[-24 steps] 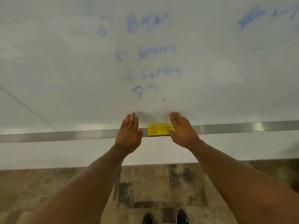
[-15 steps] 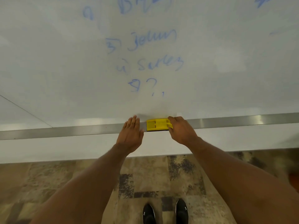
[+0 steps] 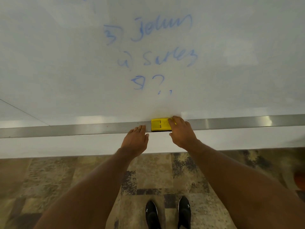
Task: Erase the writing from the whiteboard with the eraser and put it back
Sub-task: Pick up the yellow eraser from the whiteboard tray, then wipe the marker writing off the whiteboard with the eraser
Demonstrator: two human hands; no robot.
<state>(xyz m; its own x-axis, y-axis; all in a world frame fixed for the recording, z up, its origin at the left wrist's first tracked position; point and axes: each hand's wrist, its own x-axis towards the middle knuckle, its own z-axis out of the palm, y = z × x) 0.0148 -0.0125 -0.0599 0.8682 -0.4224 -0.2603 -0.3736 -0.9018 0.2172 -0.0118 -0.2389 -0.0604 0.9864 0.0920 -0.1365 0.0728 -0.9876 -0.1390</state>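
A yellow eraser (image 3: 159, 124) lies on the metal tray (image 3: 66, 130) along the bottom edge of the whiteboard (image 3: 66, 63). My right hand (image 3: 181, 133) curls over the eraser's right end, fingers on top and thumb at its front edge. My left hand (image 3: 136, 140) rests flat just left of the eraser, fingertips on the tray, holding nothing. Faded blue writing (image 3: 156, 52) in several lines fills the board above the eraser.
Below the tray runs a white wall strip (image 3: 49, 146), then patterned carpet (image 3: 49, 187). My two black shoes (image 3: 167, 214) stand close to the wall. A thin seam (image 3: 21, 109) crosses the board at the left.
Both hands have come down from the board's lower edge to the tray. My right hand's fingers have closed over the eraser's right end. The view has tilted downward.
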